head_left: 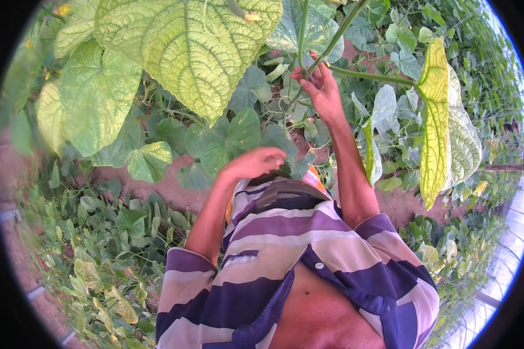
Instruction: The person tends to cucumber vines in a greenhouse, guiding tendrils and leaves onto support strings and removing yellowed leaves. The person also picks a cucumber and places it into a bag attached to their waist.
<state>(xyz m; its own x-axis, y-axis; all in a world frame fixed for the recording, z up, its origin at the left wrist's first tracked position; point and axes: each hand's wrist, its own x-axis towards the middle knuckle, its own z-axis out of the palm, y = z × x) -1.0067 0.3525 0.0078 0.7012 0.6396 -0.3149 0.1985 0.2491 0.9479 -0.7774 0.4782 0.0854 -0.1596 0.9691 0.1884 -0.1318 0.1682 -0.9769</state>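
Pinching the vine stem [343,29] at one o'clock: right hand [319,81], thumb and fingers close together. Left hand [255,163], dial centre: fingers curled; I cannot tell whether they grip anything.

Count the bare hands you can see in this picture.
2. The left hand is in front of the waist, near the dark waist bag; the right hand is raised at a green stem. Leaves could hide others.
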